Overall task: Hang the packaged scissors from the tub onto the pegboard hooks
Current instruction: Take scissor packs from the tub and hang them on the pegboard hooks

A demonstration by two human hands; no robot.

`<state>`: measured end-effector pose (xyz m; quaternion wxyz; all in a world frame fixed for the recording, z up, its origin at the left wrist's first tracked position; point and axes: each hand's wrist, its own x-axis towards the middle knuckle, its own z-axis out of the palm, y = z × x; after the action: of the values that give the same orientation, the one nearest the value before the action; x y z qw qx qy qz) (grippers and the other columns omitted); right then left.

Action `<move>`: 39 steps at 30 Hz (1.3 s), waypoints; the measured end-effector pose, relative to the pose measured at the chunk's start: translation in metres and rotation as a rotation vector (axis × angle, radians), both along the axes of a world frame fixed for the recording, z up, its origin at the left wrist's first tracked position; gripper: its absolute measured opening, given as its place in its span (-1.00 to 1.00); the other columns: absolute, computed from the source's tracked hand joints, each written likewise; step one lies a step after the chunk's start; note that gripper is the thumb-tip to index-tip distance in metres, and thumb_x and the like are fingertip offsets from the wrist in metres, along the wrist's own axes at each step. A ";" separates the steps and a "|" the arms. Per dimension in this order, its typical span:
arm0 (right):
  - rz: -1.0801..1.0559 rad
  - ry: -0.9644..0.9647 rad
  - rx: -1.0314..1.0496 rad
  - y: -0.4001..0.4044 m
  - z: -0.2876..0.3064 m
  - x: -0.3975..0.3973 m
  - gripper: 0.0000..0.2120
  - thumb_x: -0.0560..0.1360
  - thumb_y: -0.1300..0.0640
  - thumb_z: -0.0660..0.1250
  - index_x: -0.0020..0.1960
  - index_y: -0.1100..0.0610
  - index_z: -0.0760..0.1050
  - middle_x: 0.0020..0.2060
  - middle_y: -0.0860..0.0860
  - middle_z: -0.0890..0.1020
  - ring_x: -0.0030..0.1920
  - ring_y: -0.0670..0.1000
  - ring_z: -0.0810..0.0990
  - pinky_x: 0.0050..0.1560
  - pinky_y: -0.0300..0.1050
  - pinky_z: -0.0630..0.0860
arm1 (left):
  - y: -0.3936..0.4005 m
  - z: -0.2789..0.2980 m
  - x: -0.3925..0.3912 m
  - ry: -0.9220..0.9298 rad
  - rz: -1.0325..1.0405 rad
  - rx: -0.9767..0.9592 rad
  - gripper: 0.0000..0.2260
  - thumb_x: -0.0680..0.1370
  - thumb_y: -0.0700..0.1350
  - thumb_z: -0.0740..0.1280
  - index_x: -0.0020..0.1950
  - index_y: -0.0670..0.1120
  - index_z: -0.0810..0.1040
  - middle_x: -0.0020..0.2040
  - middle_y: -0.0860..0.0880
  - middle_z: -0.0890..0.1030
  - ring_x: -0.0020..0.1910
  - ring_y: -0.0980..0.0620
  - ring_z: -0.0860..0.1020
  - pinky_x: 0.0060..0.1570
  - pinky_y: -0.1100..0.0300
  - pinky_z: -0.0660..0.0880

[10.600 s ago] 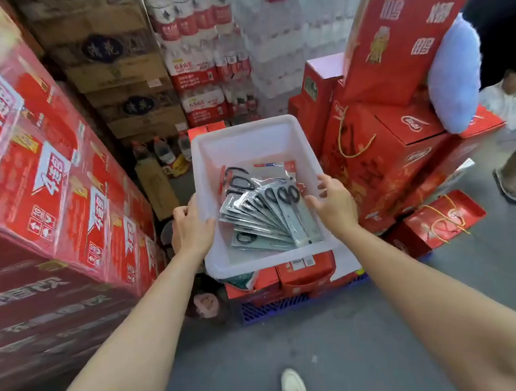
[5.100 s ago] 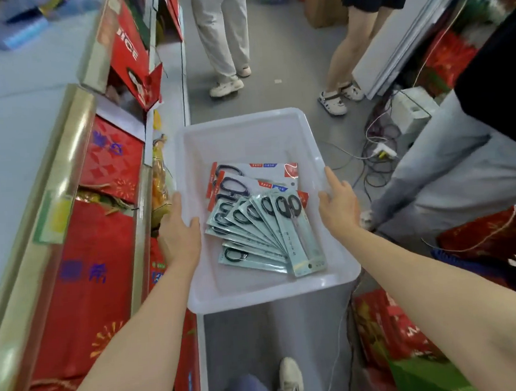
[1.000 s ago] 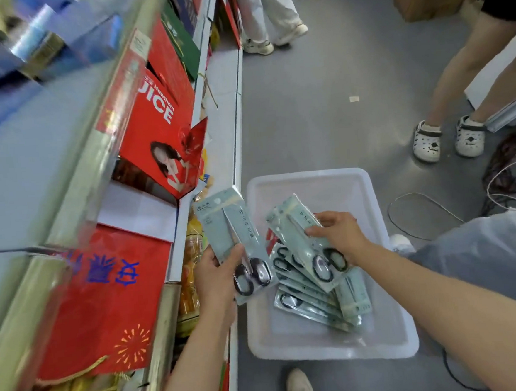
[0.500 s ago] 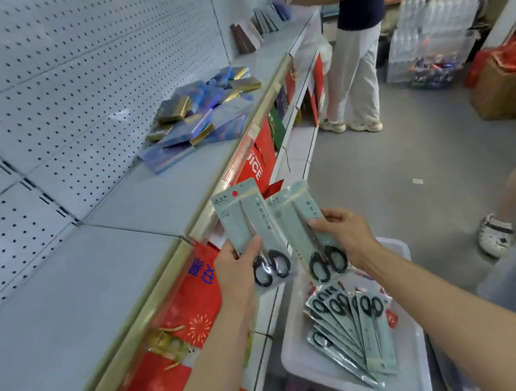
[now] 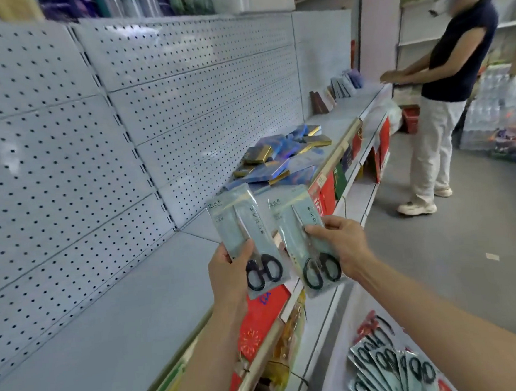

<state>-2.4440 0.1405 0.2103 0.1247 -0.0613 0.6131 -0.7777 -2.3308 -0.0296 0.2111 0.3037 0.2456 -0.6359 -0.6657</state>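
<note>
My left hand (image 5: 230,269) grips one pale green pack of black-handled scissors (image 5: 243,224), upright, handles down. My right hand (image 5: 342,246) holds a second, matching scissors pack (image 5: 297,223) right beside it. Both packs hover over the front edge of the grey shelf (image 5: 113,321), a short way from the white pegboard (image 5: 99,130), on which I see no hooks. The white tub (image 5: 336,370) sits at the bottom right on the floor, with several more scissors packs (image 5: 394,366) fanned inside.
A pile of blue and gold boxes (image 5: 281,160) lies further along the shelf. Red gift packs (image 5: 262,320) fill the lower shelf below my hands. A person in a dark top and pale trousers (image 5: 436,100) stands in the aisle at the far right.
My view has lifted toward the pegboard. Both hands have raised their scissors packs higher and closer to the board; the tub has dropped to the lower right corner.
</note>
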 end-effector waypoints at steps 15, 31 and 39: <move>0.121 0.124 -0.109 -0.121 0.071 0.044 -0.88 0.32 0.19 0.58 -0.25 0.18 0.65 -0.31 0.14 0.68 -0.32 0.09 0.60 -0.17 0.03 0.58 | -0.095 0.072 0.059 0.136 0.122 -0.068 -0.88 0.50 -0.14 0.45 0.02 -0.09 0.62 -0.09 -0.10 0.70 -0.15 -0.02 0.63 -0.10 0.08 0.59; 0.414 0.209 -0.184 -0.162 0.121 0.005 -0.80 0.34 0.17 0.58 -0.28 0.15 0.55 -0.35 0.10 0.60 -0.31 0.11 0.54 -0.20 -0.01 0.52 | -0.089 0.112 0.057 0.206 0.415 -0.127 -0.88 0.52 -0.16 0.45 0.04 -0.06 0.63 -0.13 -0.02 0.72 -0.17 0.04 0.68 -0.22 0.23 0.60; 0.672 0.221 -0.183 -0.194 0.116 0.030 -0.78 0.29 0.11 0.60 -0.44 0.05 0.59 -0.43 0.01 0.60 -0.35 0.06 0.52 -0.17 -0.01 0.51 | -0.074 0.114 0.108 0.212 0.676 -0.119 -0.88 0.51 -0.16 0.45 0.04 -0.08 0.64 -0.12 -0.05 0.71 -0.20 0.06 0.66 -0.27 0.27 0.56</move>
<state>-2.4135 -0.0532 0.3266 0.3004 -0.3538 0.4962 -0.7337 -2.2231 -0.1039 0.3252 0.5845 0.3536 -0.5214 -0.5114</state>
